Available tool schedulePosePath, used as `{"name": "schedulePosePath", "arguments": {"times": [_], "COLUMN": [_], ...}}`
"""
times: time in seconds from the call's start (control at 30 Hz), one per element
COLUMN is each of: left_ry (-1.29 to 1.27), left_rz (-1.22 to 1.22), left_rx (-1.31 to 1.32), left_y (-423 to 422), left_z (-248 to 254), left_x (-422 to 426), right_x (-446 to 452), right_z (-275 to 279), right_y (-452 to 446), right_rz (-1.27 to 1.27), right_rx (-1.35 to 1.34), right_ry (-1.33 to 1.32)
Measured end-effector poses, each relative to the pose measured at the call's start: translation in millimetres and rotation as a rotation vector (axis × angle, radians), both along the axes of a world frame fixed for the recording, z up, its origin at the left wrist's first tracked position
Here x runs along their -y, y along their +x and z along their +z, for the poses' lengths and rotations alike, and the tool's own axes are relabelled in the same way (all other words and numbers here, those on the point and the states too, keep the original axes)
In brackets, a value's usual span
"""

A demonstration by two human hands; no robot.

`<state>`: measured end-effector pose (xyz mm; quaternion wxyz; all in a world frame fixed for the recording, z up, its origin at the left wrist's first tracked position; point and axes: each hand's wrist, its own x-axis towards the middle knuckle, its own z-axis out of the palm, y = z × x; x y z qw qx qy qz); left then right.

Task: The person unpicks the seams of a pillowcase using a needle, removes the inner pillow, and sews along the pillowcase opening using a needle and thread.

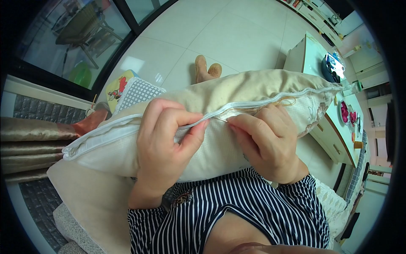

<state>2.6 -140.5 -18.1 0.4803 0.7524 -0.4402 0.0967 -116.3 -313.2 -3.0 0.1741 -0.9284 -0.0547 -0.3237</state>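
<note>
Across my lap lies a cream cushion (211, 156) with a white zipper (249, 103) running along its upper edge. My left hand (163, 135) pinches the zipper tape and cloth edge between thumb and index finger. My right hand (268, 139) is closed, thumb against index finger, on a thin sewing needle (221, 119) whose tip points left toward my left fingertips. Loose tan thread (287, 101) loops above the right knuckles. To the left, the zipper edge gapes beside white inner fabric (105, 133). The right fingers partly hide the needle.
At right stands a white table (313, 55) bearing a blue container (327, 70) and a dish of dark pink items (344, 112). A checked cloth (137, 93) lies beyond the cushion, at left. Brown curtain fabric (38, 142) hangs by the glass door (76, 46).
</note>
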Motion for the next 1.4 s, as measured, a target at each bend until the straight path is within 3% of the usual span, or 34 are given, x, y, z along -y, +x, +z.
{"name": "schedulePosePath", "arguments": {"times": [0.67, 0.83, 0.93, 1.1, 1.4], "left_ry": [-0.011, 0.006, 0.155, 0.136, 0.103], "left_rz": [0.004, 0.064, 0.022, -0.185, -0.384], "left_rx": [0.146, 0.089, 0.143, -0.572, -0.84], "left_y": [4.2, 4.5, 12.6, 24.1, 37.4], "left_z": [-2.1, 3.3, 4.1, 12.6, 11.9], "left_x": [-1.6, -2.7, -9.5, -12.1, -13.9], "right_x": [-1.1, 6.7, 6.5, 9.1, 12.1], "right_z": [6.1, 15.6, 13.2, 10.3, 3.1], "right_y": [10.0, 15.2, 22.4, 30.1, 35.6], "right_rz": [0.033, 0.05, 0.073, 0.068, 0.093], "right_rx": [-0.026, -0.206, -0.18, -0.18, -0.175], "right_ry": [-0.003, 0.177, 0.306, 0.304, 0.336]}}
